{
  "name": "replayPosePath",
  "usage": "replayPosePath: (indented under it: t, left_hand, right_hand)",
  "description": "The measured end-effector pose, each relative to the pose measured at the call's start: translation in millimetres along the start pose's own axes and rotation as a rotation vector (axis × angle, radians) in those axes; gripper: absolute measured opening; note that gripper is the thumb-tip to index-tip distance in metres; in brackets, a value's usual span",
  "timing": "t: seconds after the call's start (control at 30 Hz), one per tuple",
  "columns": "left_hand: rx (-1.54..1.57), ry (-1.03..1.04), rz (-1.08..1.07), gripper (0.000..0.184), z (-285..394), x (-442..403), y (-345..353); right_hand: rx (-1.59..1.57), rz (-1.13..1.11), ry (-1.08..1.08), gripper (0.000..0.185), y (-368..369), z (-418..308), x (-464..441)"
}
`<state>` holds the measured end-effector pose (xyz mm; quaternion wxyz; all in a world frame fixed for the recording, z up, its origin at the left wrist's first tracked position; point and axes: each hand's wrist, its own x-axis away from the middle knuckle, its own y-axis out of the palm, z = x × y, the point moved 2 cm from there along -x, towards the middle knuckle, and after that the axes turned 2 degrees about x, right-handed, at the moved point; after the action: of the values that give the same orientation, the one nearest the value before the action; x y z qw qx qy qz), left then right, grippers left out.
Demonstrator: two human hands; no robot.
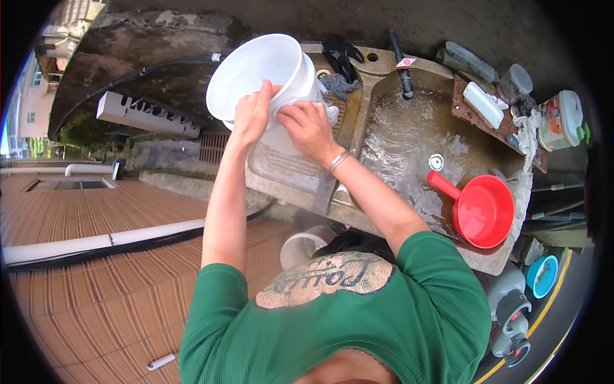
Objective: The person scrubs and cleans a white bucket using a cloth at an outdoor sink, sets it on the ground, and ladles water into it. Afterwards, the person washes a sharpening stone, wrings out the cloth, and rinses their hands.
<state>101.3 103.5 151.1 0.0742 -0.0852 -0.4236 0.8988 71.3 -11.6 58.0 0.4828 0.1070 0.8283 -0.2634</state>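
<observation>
A large white plastic bucket [224,80] is tilted above the ribbed left side of the stone sink, its wide mouth facing up and left. My left hand [252,115] grips its near rim, with the fingers partly out of sight inside. My right hand [308,128], with bangles at the wrist, is closed against the bucket's outer side. Its curled fingers hide what they hold. Crumpled white material [332,115] shows just beyond that hand. A grey scrubbing pad [339,85] and a black glove [341,54] lie behind, at the sink's back edge.
Rippling water lies in the stone sink [390,137] under a dark tap [401,67]. A red dipper [483,211] rests at its near right corner. On the right are a white brush [483,105] and a jug [563,121]. A pale bucket [300,248] stands below.
</observation>
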Motion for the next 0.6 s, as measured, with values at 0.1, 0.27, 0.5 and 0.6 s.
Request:
replayPosePath:
  t: [0.1,0.27,0.5,0.6]
  left_hand:
    - [-0.019,0.034,0.007,0.061,-5.4,0.3,-0.2]
    - [-0.089,0.036,0.019,0.059,-2.9,0.1,-2.9]
    - [-0.193,0.021,0.066,0.057,-6.2,-1.3,2.8]
    - [-0.256,0.018,0.043,0.057,-8.9,-3.2,7.4]
  right_hand:
    - [0.008,-0.009,0.034,0.027,-1.6,10.8,-2.9]
    - [-0.126,-0.010,0.122,0.028,-5.2,16.0,-5.4]
    - [-0.132,-0.041,0.297,0.031,-3.9,-7.7,0.6]
    - [-0.069,-0.168,0.218,0.030,-8.6,4.9,-9.0]
